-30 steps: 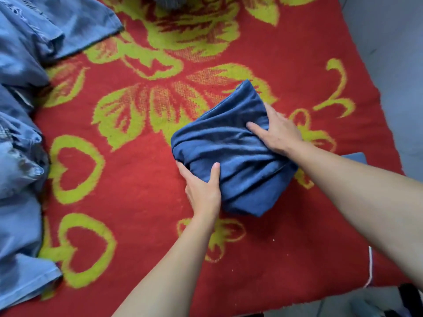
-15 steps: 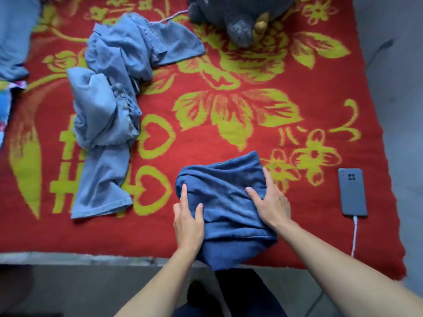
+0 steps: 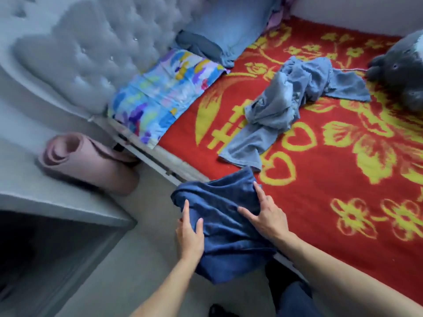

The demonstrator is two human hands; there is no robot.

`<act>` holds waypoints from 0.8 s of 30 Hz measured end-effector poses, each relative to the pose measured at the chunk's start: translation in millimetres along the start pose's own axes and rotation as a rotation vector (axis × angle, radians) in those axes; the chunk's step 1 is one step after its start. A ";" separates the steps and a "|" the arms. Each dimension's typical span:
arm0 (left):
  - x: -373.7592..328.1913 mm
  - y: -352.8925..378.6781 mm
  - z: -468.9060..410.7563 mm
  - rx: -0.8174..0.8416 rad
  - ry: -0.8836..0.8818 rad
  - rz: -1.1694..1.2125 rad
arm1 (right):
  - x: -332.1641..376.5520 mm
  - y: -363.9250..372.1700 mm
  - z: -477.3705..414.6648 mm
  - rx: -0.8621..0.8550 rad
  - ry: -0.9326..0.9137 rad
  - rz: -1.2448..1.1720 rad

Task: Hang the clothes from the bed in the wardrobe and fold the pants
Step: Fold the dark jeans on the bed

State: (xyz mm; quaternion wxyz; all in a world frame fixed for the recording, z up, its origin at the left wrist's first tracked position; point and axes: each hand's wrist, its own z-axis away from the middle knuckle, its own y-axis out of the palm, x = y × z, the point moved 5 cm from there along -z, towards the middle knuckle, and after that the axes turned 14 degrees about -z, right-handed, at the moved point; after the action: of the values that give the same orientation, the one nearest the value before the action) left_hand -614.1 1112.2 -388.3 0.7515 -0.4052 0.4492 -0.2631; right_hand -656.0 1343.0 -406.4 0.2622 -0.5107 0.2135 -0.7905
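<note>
Dark blue pants, folded into a bundle, hang past the bed's near edge, partly above the grey floor. My left hand grips their left side, forefinger and thumb lying on top. My right hand grips the right side, thumb and forefinger spread over the cloth, the other fingers hidden at the bundle's edge. A crumpled pair of light blue jeans lies farther back on the red and yellow blanket. No wardrobe is in view.
A grey plush toy sits at the bed's far right. A colourful pillow and blue bedding lie against the tufted grey headboard. A rolled pink mat stands on the floor beside a grey cabinet top.
Both hands have drawn the folded blue pants off the blanket toward the bed's near edge and lifted them partly over the floor. The view has swung left toward the headboard.
</note>
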 end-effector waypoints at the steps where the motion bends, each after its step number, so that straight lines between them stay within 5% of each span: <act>1: 32.7 -25.2 3.9 -0.030 -0.035 0.007 | 26.5 28.4 9.5 0.047 -0.043 0.018; 10: 268.5 -181.0 39.5 -0.244 -0.412 0.120 | 224.0 237.6 77.3 0.388 -0.322 0.172; 24: 524.9 -267.8 -6.1 -0.464 -0.901 0.375 | 384.1 539.7 77.4 0.744 -0.465 0.370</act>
State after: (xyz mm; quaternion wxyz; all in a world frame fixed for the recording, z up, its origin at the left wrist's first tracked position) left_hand -387.6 568.5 -405.9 0.7946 -0.5461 0.1933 0.1816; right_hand -609.7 678.4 -436.1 0.6046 -0.4987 -0.0612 -0.6180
